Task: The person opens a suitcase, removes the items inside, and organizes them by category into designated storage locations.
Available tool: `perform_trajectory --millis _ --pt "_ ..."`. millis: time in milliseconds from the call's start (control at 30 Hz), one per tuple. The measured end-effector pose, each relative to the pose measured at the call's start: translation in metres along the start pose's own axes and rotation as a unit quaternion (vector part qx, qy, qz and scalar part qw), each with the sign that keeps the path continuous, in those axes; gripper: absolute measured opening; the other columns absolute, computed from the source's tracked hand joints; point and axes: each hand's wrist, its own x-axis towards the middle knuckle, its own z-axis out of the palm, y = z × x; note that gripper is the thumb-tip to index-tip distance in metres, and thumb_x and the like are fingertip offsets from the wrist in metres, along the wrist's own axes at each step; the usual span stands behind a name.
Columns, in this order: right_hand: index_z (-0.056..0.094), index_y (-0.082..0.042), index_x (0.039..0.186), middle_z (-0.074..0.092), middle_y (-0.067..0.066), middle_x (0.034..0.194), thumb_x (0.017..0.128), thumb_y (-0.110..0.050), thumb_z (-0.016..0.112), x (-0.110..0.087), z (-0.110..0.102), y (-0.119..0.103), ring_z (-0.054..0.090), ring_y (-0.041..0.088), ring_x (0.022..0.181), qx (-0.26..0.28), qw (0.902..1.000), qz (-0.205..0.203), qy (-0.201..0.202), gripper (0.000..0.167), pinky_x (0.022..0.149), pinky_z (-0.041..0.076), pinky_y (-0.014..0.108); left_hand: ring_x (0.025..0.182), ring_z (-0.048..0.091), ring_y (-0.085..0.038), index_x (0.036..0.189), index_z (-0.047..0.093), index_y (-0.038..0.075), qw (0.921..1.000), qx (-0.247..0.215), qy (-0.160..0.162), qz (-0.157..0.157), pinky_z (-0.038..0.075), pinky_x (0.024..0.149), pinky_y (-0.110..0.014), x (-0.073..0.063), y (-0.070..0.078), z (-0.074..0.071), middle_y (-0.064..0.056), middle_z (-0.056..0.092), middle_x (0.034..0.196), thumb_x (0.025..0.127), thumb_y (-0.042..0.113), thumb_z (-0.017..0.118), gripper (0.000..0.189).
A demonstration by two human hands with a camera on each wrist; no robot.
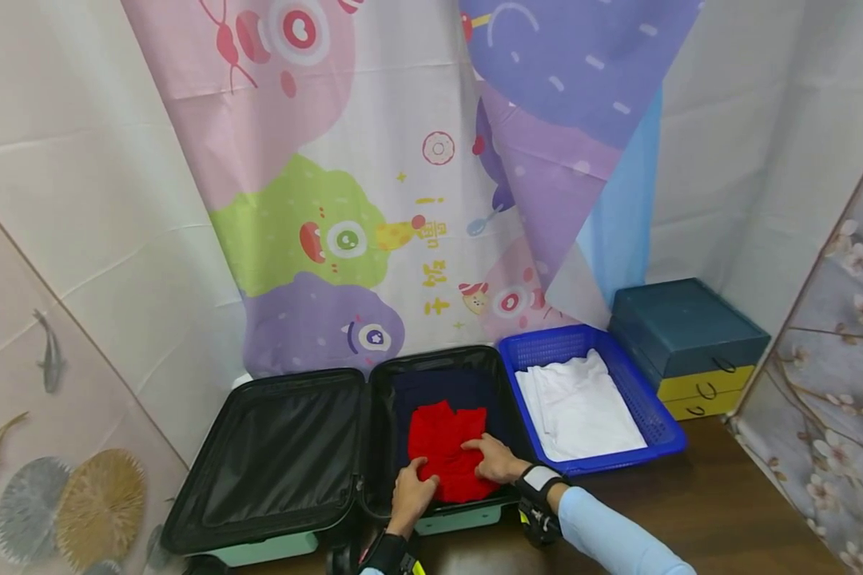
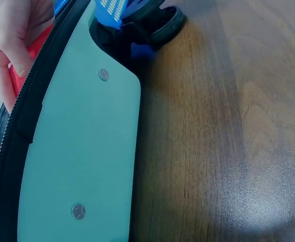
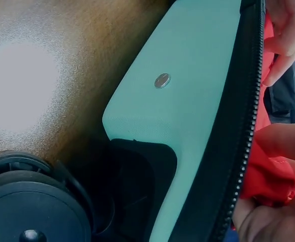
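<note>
Spreading behind the suitcase (image 1: 280,455), a curtain (image 1: 424,184) printed with cartoon monsters and an upturned cone fills the background. Beneath the suitcase is a dark wooden table (image 1: 690,495). The suitcase itself, mint green outside and black within, lies open in two halves; its left half shows bare black lining. Just to the suitcase's right stands a blue plastic basket (image 1: 618,461) holding white folded clothing (image 1: 582,407), and farther out on that side is a teal-and-yellow drawer box (image 1: 690,327). Dark navy fabric (image 1: 439,387) covers the floor of the suitcase's right half. On that fabric, toward the suitcase's front, lies a red garment (image 1: 442,447). The person's right hand (image 1: 499,461) pinches the garment's right edge, thumb and finger bent around a fold. The left hand (image 1: 411,497) reaches over the suitcase's front rim and touches the garment's near left corner; whether it grips cannot be told. A black caster wheel (image 3: 37,212) juts from below the suitcase.
</note>
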Motion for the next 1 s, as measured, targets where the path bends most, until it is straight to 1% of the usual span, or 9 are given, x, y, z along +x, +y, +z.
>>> perform_trajectory --millis 133,267,467,600,700,800,900,933,1000 --pt "0.065 0.003 0.123 0.053 0.015 0.103 0.067 0.013 0.061 -0.001 -0.003 0.000 0.047 0.025 0.088 -0.013 0.9997 -0.017 0.010 0.057 0.079 0.043 0.041 0.100 0.059 -0.039 0.123 0.064 -0.002 0.9999 -0.015 0.003 -0.001 0.046 0.084 -0.055 0.001 0.003 0.001 -0.023 0.062 0.114 0.078 0.007 0.066 0.045" --pt "0.065 0.003 0.123 0.053 0.018 0.109 0.066 0.013 0.061 -0.004 -0.009 -0.002 0.051 0.031 0.095 -0.015 0.9990 -0.037 0.020 0.058 0.083 0.044 0.048 0.098 0.059 -0.039 0.122 0.065 -0.002 0.9996 -0.027 0.006 0.009 0.046 0.084 -0.055 0.001 0.006 0.000 -0.023 0.062 0.112 0.078 0.007 0.065 0.045" --pt "0.064 0.003 0.124 0.052 0.025 0.119 0.068 0.015 0.060 -0.009 -0.021 -0.002 0.052 0.042 0.110 -0.024 0.9967 -0.070 0.035 0.057 0.091 0.043 0.056 0.095 0.059 -0.038 0.122 0.065 0.000 0.9987 -0.008 0.012 0.049 0.046 0.082 -0.054 0.002 0.015 0.002 -0.019 0.060 0.108 0.078 0.008 0.065 0.045" --pt "0.064 0.002 0.124 0.045 0.036 0.134 0.069 0.016 0.057 -0.013 -0.028 0.001 0.043 0.053 0.124 -0.015 0.9963 -0.074 0.042 0.057 0.097 0.037 0.065 0.095 0.059 -0.037 0.121 0.066 0.002 0.9976 -0.010 0.022 0.065 0.046 0.082 -0.052 0.003 0.024 0.007 -0.018 0.060 0.109 0.077 0.007 0.066 0.045" --pt "0.064 0.001 0.126 0.044 0.036 0.135 0.071 0.016 0.056 -0.014 -0.033 0.008 0.045 0.052 0.124 -0.020 0.9950 -0.084 0.049 0.058 0.097 0.038 0.065 0.096 0.059 -0.037 0.121 0.067 0.002 0.9968 -0.014 0.032 0.073 0.046 0.083 -0.052 0.003 0.032 0.012 -0.019 0.060 0.111 0.076 0.007 0.066 0.045" --pt "0.064 0.000 0.126 0.051 0.027 0.125 0.071 0.016 0.057 -0.016 -0.039 0.016 0.053 0.042 0.111 -0.036 0.9919 -0.103 0.066 0.058 0.091 0.044 0.057 0.098 0.059 -0.038 0.121 0.067 0.002 0.9959 -0.022 0.038 0.079 0.046 0.083 -0.054 0.001 0.043 0.018 -0.019 0.060 0.113 0.077 0.007 0.067 0.044" --pt "0.065 0.000 0.125 0.054 0.020 0.118 0.071 0.016 0.058 -0.020 -0.046 0.022 0.055 0.034 0.102 -0.050 0.9888 -0.114 0.082 0.057 0.086 0.047 0.050 0.100 0.059 -0.039 0.122 0.067 0.002 0.9956 -0.028 0.041 0.080 0.046 0.084 -0.054 -0.001 0.054 0.027 -0.019 0.059 0.116 0.078 0.007 0.066 0.044" --pt "0.065 0.000 0.125 0.054 0.020 0.118 0.071 0.016 0.058 -0.022 -0.048 0.024 0.055 0.033 0.101 -0.051 0.9885 -0.114 0.085 0.056 0.086 0.048 0.050 0.100 0.059 -0.039 0.122 0.067 0.002 0.9953 -0.032 0.042 0.081 0.046 0.084 -0.054 -0.002 0.058 0.030 -0.019 0.059 0.116 0.078 0.007 0.066 0.044" --pt "0.064 0.000 0.125 0.054 0.022 0.121 0.072 0.016 0.057 -0.024 -0.053 0.026 0.055 0.035 0.104 -0.049 0.9878 -0.116 0.091 0.056 0.087 0.048 0.051 0.100 0.059 -0.038 0.123 0.067 0.002 0.9951 -0.033 0.045 0.082 0.046 0.084 -0.054 -0.003 0.065 0.035 -0.018 0.059 0.117 0.078 0.007 0.065 0.045"
